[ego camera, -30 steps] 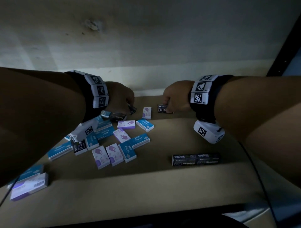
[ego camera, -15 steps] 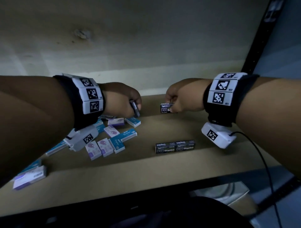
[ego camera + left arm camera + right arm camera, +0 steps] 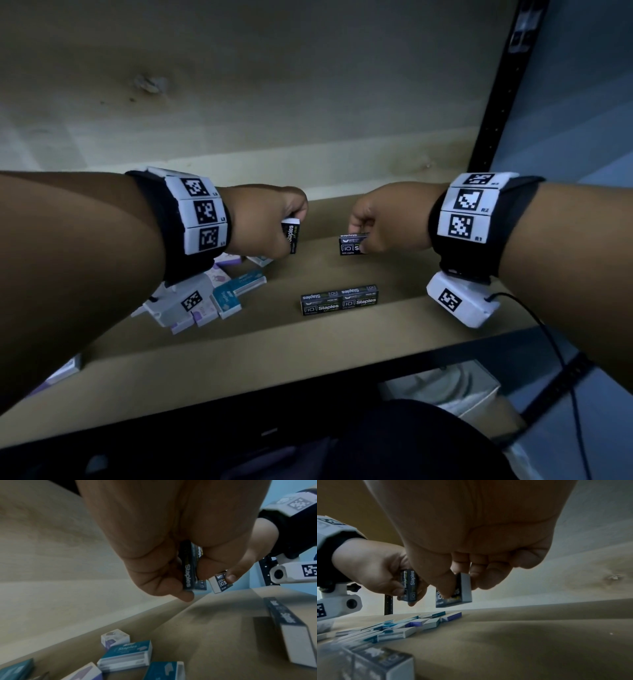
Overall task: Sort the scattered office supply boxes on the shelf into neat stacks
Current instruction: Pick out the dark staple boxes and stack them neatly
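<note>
The long tan wooden shelf board (image 3: 342, 346) carries everything here, and the sort looks only partly done, judging by how its load lies. Largest on it is the loose scatter of teal and purple-and-white cardboard staple boxes (image 3: 236, 294) at the left, lying flat at odd angles, some touching or overlapping, partly hidden under the left forearm. Well apart from that, nearer the front edge, sits a tidy row of black cardboard staple boxes (image 3: 339, 298) set end to end; it seems at least two layers high, though I cannot tell the exact count. The left hand (image 3: 265, 222) is raised above the board with fingers and thumb curled round what the right wrist view suggests are two small black staple boxes held face to face (image 3: 410, 586), standing on end. The right hand (image 3: 387, 219) pinches a single small black staple box (image 3: 352, 245) between thumb and fingertips, also clear of the board and behind the black row. So the step in hand appears to be gathering the black boxes out of the jumble. The next move likely calls for bringing both hands down toward the black row, turning each held box flat, lining up its edges with the boxes below, and letting go gently so the row is not knocked askew.
</note>
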